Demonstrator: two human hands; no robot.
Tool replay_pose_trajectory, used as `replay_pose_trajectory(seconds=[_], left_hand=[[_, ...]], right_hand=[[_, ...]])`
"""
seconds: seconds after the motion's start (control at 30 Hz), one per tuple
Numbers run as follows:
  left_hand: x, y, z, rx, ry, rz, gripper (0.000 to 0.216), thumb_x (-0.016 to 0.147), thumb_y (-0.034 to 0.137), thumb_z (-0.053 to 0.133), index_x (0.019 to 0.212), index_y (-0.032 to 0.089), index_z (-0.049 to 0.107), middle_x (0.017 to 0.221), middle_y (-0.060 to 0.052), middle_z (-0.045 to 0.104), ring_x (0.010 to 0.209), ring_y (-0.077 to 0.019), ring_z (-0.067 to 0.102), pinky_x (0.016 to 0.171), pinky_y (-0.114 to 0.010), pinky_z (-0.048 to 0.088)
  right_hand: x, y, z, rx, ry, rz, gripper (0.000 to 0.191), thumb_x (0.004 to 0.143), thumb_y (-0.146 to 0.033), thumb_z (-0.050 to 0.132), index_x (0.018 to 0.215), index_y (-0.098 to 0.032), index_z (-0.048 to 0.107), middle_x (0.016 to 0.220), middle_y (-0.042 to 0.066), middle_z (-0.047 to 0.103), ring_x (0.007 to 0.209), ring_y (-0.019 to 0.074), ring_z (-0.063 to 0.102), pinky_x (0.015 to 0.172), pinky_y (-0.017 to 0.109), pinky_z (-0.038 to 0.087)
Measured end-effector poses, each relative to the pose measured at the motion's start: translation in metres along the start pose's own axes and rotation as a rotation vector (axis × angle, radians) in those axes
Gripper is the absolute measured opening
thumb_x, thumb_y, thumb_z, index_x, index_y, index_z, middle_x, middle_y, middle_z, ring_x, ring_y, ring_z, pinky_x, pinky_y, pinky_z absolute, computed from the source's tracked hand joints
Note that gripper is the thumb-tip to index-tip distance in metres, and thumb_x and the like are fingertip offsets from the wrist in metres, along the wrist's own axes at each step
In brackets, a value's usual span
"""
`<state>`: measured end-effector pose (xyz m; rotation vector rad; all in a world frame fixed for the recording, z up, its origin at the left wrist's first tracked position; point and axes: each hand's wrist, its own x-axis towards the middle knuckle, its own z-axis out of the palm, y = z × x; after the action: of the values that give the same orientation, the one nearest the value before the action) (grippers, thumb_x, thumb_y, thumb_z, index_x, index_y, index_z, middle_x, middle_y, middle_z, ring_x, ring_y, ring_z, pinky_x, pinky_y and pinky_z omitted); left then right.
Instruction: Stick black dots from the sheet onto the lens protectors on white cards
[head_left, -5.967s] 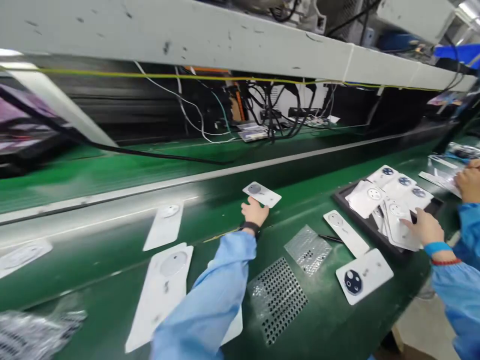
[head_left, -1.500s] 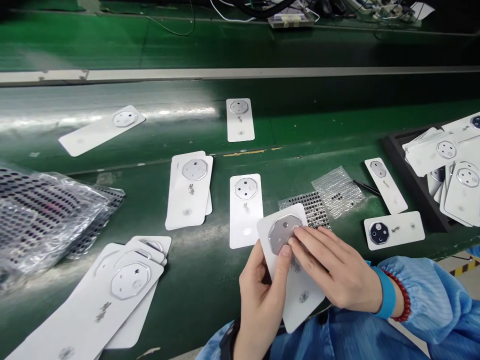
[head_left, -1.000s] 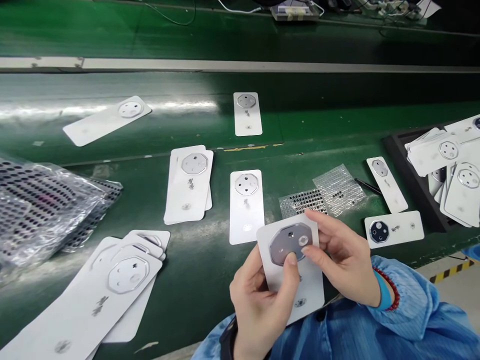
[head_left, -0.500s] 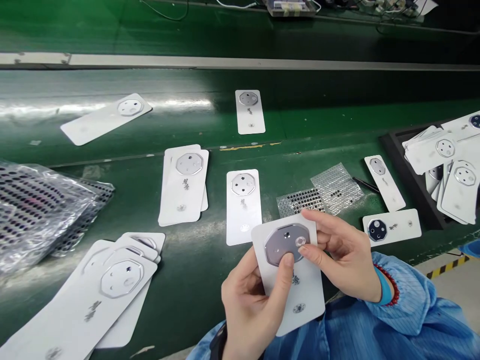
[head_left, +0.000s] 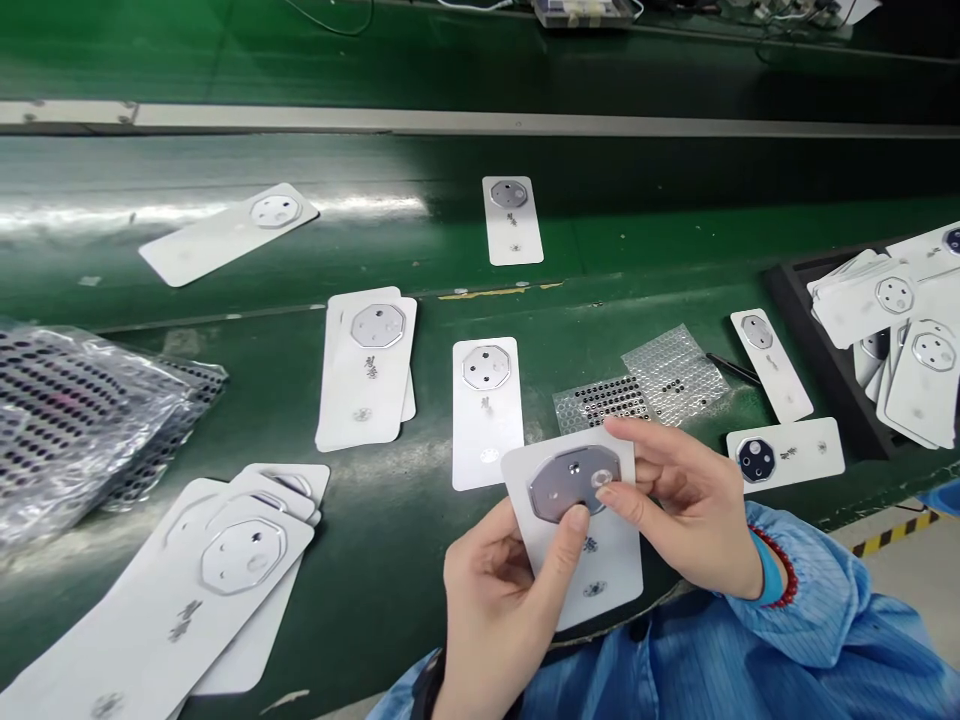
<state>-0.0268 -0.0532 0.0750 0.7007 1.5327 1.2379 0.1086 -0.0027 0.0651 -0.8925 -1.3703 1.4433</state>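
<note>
My left hand is closed around the left side of a white rectangular panel, its thumb lying on the front. Set into the panel's upper part is a grey octagonal plate with small round holes. My right hand pinches the upper right edge, thumb on a clear round spot of the plate and fingers mostly behind. Just beyond the panel lie a clear sheet of small black round pieces and a sheet of bubble wrap. A similar white panel lies flat to the left.
Stacked panels lie at the lower left and left of centre. A clear bag of black-dotted sheets is at far left. To the right are a black pen, two single panels and a black tray of panels.
The two panels on the far green surface have shifted slightly right. The held panel has tilted a little, its lower end higher in view. Both hands keep nearly the same hold.
</note>
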Motion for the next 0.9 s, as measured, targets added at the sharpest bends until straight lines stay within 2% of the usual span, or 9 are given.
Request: replay_pose_trajectory(seconds=[0.17, 0.33, 0.47, 0.57, 0.67, 0.77, 0.9], left_hand=[[-0.002, -0.001, -0.001, 0.017, 0.096, 0.021, 0.015, 0.071, 0.028, 0.076, 0.063, 0.016, 0.072, 0.049, 0.002, 0.06, 0.044, -0.0086, 0.052, 0.042, -0.014, 0.046], [0.001, -0.005, -0.007, 0.044, 0.002, 0.042, 0.019, 0.072, 0.029, 0.075, 0.06, 0.014, 0.072, 0.047, 0.0, 0.059, 0.042, -0.0104, 0.051, 0.04, -0.017, 0.045], [0.005, -0.007, -0.01, 0.032, -0.035, 0.024, 0.017, 0.073, 0.029, 0.074, 0.065, 0.014, 0.074, 0.052, -0.002, 0.063, 0.044, -0.0126, 0.056, 0.042, -0.019, 0.048], [0.005, -0.01, -0.013, 0.074, -0.133, 0.099, 0.013, 0.074, 0.025, 0.073, 0.066, 0.015, 0.074, 0.051, -0.001, 0.063, 0.043, -0.0124, 0.055, 0.04, -0.018, 0.047], [0.001, -0.012, -0.015, 0.139, -0.144, 0.209, 0.012, 0.076, 0.02, 0.07, 0.065, 0.016, 0.072, 0.048, 0.001, 0.061, 0.038, -0.0101, 0.05, 0.035, -0.017, 0.042], [-0.004, -0.011, -0.013, 0.226, -0.073, 0.333, 0.011, 0.076, 0.016, 0.069, 0.065, 0.016, 0.07, 0.048, 0.002, 0.061, 0.036, -0.0079, 0.046, 0.035, -0.016, 0.04], [-0.008, -0.007, -0.008, 0.308, 0.032, 0.446, 0.01, 0.073, 0.014, 0.069, 0.064, 0.018, 0.068, 0.046, 0.005, 0.057, 0.035, -0.0061, 0.042, 0.036, -0.015, 0.039]], right_hand=[[-0.003, 0.0, 0.001, -0.057, -0.012, -0.033, 0.048, 0.084, -0.007, 0.068, 0.125, -0.031, 0.062, 0.081, -0.003, 0.073, 0.071, 0.0125, 0.073, 0.069, 0.022, 0.064], [-0.005, 0.0, 0.002, -0.112, -0.013, -0.034, 0.045, 0.084, -0.01, 0.068, 0.125, -0.028, 0.063, 0.082, -0.001, 0.074, 0.064, 0.0119, 0.072, 0.063, 0.021, 0.064], [-0.004, 0.002, -0.001, -0.081, -0.006, -0.021, 0.044, 0.084, -0.008, 0.068, 0.124, -0.029, 0.064, 0.085, -0.001, 0.075, 0.071, 0.0133, 0.074, 0.067, 0.022, 0.064], [-0.005, 0.004, -0.002, 0.019, -0.029, 0.035, 0.046, 0.084, -0.006, 0.067, 0.123, -0.029, 0.063, 0.089, -0.001, 0.076, 0.075, 0.0134, 0.075, 0.065, 0.02, 0.064], [-0.005, 0.003, -0.001, 0.126, -0.051, 0.102, 0.049, 0.083, -0.004, 0.066, 0.126, -0.028, 0.06, 0.093, -0.001, 0.076, 0.077, 0.0123, 0.074, 0.068, 0.02, 0.063], [-0.004, 0.002, 0.003, 0.209, -0.083, 0.135, 0.055, 0.082, -0.002, 0.066, 0.129, -0.029, 0.056, 0.101, 0.0, 0.074, 0.087, 0.0114, 0.073, 0.077, 0.02, 0.061], [-0.003, 0.001, 0.007, 0.28, -0.104, 0.151, 0.051, 0.085, -0.005, 0.064, 0.128, -0.03, 0.054, 0.105, 0.001, 0.072, 0.09, 0.0102, 0.071, 0.079, 0.019, 0.06]])
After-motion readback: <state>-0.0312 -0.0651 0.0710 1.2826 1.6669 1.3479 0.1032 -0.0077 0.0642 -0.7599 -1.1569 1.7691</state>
